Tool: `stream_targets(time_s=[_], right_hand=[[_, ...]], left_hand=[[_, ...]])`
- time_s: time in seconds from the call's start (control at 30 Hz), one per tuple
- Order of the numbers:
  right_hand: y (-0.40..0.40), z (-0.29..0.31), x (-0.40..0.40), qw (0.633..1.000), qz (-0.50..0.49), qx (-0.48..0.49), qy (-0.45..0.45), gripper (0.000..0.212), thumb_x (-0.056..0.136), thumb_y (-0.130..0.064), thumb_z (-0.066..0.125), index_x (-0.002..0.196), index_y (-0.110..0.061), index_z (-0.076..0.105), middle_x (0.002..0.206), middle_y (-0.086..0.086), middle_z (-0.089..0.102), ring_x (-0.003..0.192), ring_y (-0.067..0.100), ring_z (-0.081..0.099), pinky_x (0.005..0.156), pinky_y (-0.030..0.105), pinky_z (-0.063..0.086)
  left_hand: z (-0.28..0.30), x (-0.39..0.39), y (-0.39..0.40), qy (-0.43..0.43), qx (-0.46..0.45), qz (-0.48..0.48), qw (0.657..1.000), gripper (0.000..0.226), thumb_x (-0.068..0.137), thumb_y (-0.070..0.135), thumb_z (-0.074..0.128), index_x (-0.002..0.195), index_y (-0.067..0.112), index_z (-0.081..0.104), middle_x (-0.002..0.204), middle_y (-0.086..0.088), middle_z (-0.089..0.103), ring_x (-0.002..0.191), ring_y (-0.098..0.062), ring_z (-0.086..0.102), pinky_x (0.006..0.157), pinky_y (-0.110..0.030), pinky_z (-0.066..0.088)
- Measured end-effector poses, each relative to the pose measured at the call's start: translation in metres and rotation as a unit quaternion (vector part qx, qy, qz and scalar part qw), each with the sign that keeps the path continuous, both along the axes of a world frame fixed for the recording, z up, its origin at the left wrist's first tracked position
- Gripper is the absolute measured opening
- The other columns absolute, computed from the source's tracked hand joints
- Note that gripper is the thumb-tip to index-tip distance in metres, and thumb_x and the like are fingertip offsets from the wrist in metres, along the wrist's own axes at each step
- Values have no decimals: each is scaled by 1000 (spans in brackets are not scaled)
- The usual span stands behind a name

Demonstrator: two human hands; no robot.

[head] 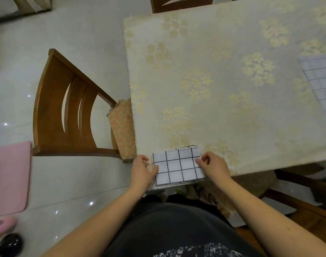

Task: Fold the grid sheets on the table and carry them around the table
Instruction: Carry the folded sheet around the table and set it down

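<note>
Floral-clothed table (223, 71): at its 7 o'clock corner my left hand (142, 168) and right hand (213, 166) pinch the folded sheet (178, 166) by its sides, squaring layers; another sheet (320, 78) waits at 3 o'clock.

Table (223, 52): covered in matt woven cloth with a faintly shiny, embossed pale-gold flower pattern. Folded grid sheet (177, 165): thin, smooth white material printed with black lines, stacked in layers. Second grid sheet (320, 78): same smooth finish. Chair (65, 108): polished brown wood. Floor (75, 34): glossy pale tile with light glints. Mat (8, 175): matt pink.
</note>
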State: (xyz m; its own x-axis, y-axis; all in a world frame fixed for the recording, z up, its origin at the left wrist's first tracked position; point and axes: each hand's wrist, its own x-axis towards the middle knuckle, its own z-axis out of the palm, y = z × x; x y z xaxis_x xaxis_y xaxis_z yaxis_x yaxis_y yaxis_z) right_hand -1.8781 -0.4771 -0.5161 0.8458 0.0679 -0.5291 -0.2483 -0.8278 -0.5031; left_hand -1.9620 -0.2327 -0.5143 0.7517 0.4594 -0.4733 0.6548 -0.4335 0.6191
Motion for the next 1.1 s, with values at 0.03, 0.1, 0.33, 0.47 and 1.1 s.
stream_targets(time_s=[0.03, 0.1, 0.33, 0.47, 1.1], right_hand=[[0, 1, 0, 1000, -1, -8, -10, 25, 90, -46, 61, 91, -22, 58, 79, -6, 59, 71, 11, 56, 58, 29, 45], [-2, 4, -3, 999, -8, -16, -43, 27, 93, -48, 56, 94, -21, 54, 80, -8, 56, 70, 10, 54, 54, 27, 37], [11, 2, -8, 975, 117, -3, -188, 29, 98, -27, 51, 121, -13, 60, 111, 4, 63, 100, 21, 58, 87, 35, 46], [26, -12, -23, 922, 280, -61, -261, 47, 95, -34, 39, 131, -10, 57, 133, 9, 59, 122, 25, 57, 106, 41, 41], [19, -34, -22, 917, 352, -132, -130, 73, 97, -59, 21, 155, -21, 0, 163, 1, -2, 150, 16, -1, 119, 30, -5]], left_hand=[[2, 0, 1, -20, 47, -29, 998, 39, 79, 31, 75, 108, 20, 50, 97, 3, 52, 88, -15, 50, 76, -29, 44], [8, -1, 1, -77, 136, -112, 981, 42, 83, 36, 70, 116, 19, 52, 108, 4, 50, 100, -14, 47, 87, -33, 42], [-10, -6, -14, -122, 298, -425, 846, 69, 93, 48, 42, 150, 11, 32, 158, -9, 26, 146, -24, 22, 119, -40, 13], [-22, -13, -16, -56, 288, -466, 835, 76, 96, 57, 34, 152, 8, 23, 161, -10, 16, 148, -25, 17, 118, -41, 10], [-33, -13, 10, -3, 249, -462, 851, 86, 93, 71, 16, 150, 18, -20, 157, 0, -28, 146, -13, -24, 116, -29, -19]])
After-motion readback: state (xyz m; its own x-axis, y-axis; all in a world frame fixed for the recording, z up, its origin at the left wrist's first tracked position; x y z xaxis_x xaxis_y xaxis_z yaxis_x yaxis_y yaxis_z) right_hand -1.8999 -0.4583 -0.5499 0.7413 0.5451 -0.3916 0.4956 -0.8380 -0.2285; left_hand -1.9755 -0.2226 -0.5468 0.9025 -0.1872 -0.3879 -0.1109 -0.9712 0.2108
